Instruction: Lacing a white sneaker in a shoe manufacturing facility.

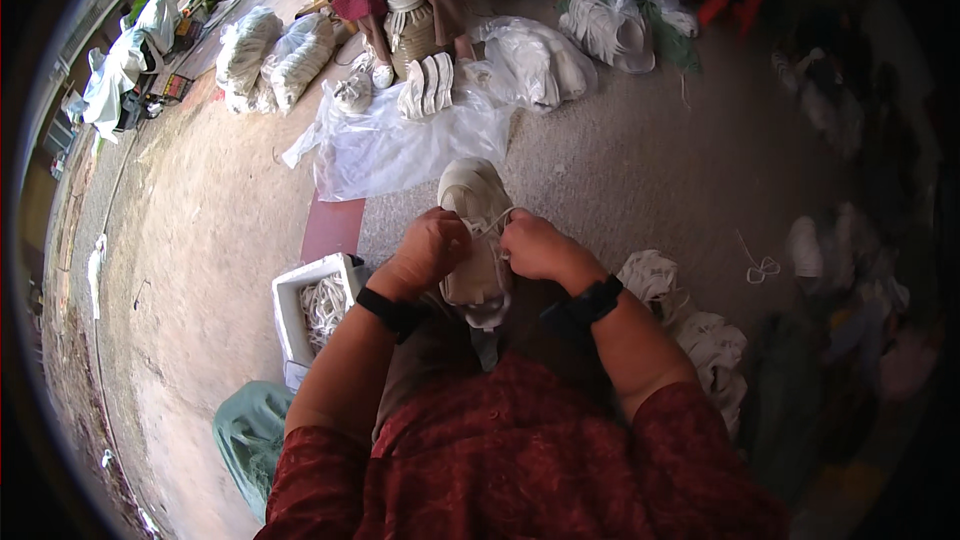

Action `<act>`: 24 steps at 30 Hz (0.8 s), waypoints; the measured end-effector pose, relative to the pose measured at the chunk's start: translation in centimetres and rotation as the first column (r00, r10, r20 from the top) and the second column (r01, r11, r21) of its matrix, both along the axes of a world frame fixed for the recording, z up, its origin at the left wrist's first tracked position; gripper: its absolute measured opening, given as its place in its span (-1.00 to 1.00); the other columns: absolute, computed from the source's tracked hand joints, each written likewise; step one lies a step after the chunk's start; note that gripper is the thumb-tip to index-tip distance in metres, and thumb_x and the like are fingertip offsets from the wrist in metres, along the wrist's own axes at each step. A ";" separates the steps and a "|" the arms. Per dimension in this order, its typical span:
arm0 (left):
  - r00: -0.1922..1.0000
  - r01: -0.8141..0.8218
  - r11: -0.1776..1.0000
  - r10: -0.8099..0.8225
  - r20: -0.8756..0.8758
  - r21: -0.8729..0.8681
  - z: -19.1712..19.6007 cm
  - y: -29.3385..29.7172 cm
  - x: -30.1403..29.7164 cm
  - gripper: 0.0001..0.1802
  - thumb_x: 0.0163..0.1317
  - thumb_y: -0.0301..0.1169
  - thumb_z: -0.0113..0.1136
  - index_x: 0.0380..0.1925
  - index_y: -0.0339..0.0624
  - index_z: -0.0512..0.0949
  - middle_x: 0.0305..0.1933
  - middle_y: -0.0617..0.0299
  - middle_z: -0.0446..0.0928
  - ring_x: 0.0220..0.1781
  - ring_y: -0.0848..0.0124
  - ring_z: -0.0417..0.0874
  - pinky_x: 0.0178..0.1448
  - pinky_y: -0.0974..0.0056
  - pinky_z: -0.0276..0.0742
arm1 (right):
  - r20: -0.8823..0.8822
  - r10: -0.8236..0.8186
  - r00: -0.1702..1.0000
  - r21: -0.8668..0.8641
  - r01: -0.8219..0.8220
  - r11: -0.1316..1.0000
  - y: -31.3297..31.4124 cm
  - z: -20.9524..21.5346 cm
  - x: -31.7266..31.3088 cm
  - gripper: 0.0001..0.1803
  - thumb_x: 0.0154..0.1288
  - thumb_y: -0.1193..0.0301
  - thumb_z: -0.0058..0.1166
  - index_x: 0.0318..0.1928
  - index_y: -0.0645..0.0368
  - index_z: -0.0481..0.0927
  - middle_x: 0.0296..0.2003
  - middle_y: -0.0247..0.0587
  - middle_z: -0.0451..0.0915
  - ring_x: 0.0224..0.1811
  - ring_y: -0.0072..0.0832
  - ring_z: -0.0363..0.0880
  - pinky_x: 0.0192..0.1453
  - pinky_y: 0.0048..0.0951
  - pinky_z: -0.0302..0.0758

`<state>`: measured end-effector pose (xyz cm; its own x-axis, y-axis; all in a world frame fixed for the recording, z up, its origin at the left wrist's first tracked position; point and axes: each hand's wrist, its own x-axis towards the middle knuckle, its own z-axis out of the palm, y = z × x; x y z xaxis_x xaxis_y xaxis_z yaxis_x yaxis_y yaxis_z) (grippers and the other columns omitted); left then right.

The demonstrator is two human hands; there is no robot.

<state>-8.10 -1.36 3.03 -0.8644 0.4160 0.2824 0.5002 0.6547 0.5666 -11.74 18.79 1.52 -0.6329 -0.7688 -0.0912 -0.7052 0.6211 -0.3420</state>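
Observation:
A white canvas-like shoe (474,183) lies between my knees with its toe pointing away from me. Its opening and pale tongue (475,275) face my lap. At the shoe's right side my right hand (538,245) is closed, pinching a white shoelace (493,224) that runs across the lacing area. On the opposite side my left hand (438,248) is curled into a fist against the shoe's edge. A lace strand leads toward its fingers, though the fingertips are partly hidden. Both wrists wear dark bands.
Left of my knees stands a white box (283,315) of loose laces. White shoes (705,340) are piled at my right. Ahead, a plastic sheet (400,155) carries a row of shoe parts (427,87). Behind it a seated person (400,15) handles stacked shoes. Filled plastic bags (300,55) stand nearby.

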 end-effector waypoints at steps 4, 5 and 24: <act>0.975 -0.003 0.926 -0.081 -0.207 -0.379 0.4 -1.7 -1.5 -0.97 -0.15 -0.55 0.11 -0.61 -0.20 0.48 -0.44 0.11 0.48 -0.38 0.14 0.52 -0.34 0.16 0.45 | -0.172 -0.246 0.954 -0.345 0.175 0.922 -0.2 -2.2 -1.4 -0.95 -0.12 0.53 0.08 -0.57 0.21 0.59 -0.57 -0.07 0.53 -0.32 -0.18 0.49 -0.23 -0.27 0.45; 0.969 0.043 0.935 -0.125 -0.213 -0.352 0.3 -1.9 -1.0 -0.94 -0.17 -0.55 0.10 -0.60 -0.22 0.46 -0.45 0.11 0.46 -0.40 0.15 0.51 -0.35 0.15 0.44 | -0.168 -0.349 0.922 -0.475 0.235 0.848 -0.4 -2.5 -1.6 -0.97 -0.09 0.53 0.13 -0.57 0.23 0.59 -0.60 -0.10 0.53 -0.41 -0.27 0.51 -0.32 -0.33 0.47; 0.579 -0.755 -0.124 0.334 0.743 0.644 -9.5 -15.3 12.6 -0.85 0.14 -0.39 0.21 -0.51 -0.06 0.42 -0.65 0.47 0.30 -0.63 0.67 0.27 -0.51 0.51 0.19 | 0.061 -0.503 0.862 -0.683 0.403 0.609 -3.2 -5.9 0.2 -0.88 -0.01 0.49 0.13 -0.59 0.24 0.49 -0.64 -0.05 0.53 -0.58 -0.21 0.53 -0.48 -0.24 0.46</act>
